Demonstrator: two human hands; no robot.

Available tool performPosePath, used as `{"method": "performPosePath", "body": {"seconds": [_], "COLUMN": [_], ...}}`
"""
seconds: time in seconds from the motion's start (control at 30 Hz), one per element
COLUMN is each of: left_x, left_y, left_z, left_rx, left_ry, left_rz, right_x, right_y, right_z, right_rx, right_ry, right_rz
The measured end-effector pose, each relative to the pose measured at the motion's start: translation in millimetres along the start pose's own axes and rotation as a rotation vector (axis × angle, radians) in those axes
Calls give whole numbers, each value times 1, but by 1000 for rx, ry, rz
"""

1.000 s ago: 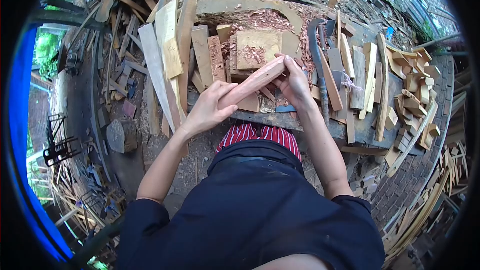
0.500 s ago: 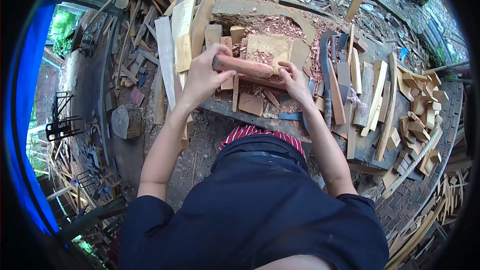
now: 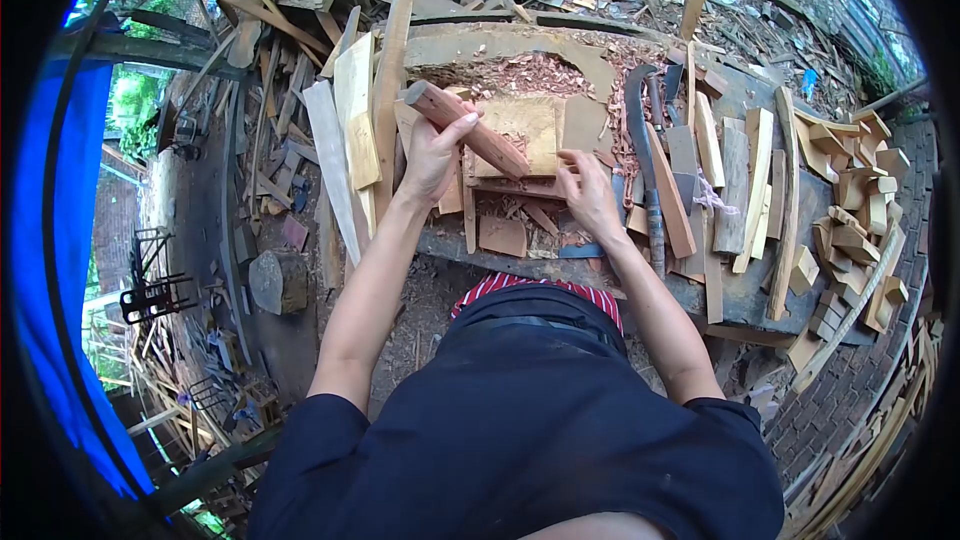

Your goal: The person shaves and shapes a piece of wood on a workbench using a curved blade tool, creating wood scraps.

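Now swung from level to slanting: reddish wood billet [image 3: 465,128] clamped in left hand [image 3: 432,155], far end toward ten o'clock, lower end on chopping block [image 3: 535,130]. Right hand [image 3: 585,190] off it, grip loose over bench [image 3: 740,285] scraps, probably for repositioning.

Left hand [image 3: 432,152] hides the wooden piece's [image 3: 480,136] middle

Person, seen from above: wearing a dark navy short-sleeved top, sleeves ending above the elbows; showing red-and-white striped cloth below the hem. Left hand [image 3: 432,152] and right hand [image 3: 587,195] going bare, ungloved.
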State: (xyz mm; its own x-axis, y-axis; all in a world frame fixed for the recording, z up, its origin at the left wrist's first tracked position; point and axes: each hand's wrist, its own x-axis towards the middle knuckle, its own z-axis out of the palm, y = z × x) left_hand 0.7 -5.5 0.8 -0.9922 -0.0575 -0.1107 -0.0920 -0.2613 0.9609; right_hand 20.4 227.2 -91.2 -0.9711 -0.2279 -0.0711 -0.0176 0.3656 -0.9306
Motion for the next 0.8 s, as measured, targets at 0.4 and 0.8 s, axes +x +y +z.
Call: {"method": "performPosePath", "body": {"seconds": [0.4,0.8], "left_x": [-6,-17], "left_y": [-39,4], "left_z": [7,-14], "left_rx": [417,-373], "left_ry": [131,-360], "left_rz": [-33,-791], "right_x": [-41,-15], "right_y": [127,146], "right_z": [-44,-54], "right_rx": [-713,-938], "right_ry": [251,327], "right_rz": [252,221]}}
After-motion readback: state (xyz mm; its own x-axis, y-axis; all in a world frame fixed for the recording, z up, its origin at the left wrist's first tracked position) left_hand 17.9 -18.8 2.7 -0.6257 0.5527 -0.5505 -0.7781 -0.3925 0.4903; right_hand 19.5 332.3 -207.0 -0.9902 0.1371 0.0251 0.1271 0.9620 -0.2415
